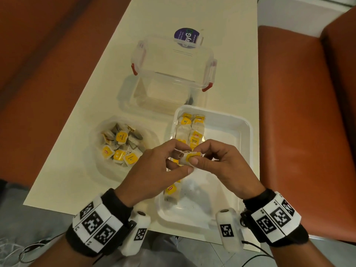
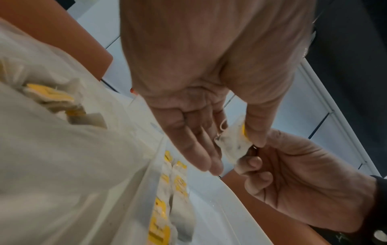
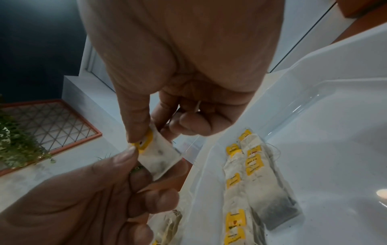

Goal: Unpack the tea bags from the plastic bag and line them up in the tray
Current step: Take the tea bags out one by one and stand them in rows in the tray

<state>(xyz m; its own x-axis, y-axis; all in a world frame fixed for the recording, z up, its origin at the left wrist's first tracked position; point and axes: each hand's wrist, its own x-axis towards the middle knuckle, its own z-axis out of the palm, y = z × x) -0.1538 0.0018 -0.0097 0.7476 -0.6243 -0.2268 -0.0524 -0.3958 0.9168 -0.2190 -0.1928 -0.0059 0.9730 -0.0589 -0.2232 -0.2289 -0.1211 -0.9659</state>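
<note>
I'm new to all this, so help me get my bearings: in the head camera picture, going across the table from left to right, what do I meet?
Plastic bag of tea bags → left hand → the tea bag both hands pinch → right hand → right rim of the white tray.

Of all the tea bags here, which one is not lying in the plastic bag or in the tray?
The tea bag pinched between the left hand and right hand, held above the tray.
</note>
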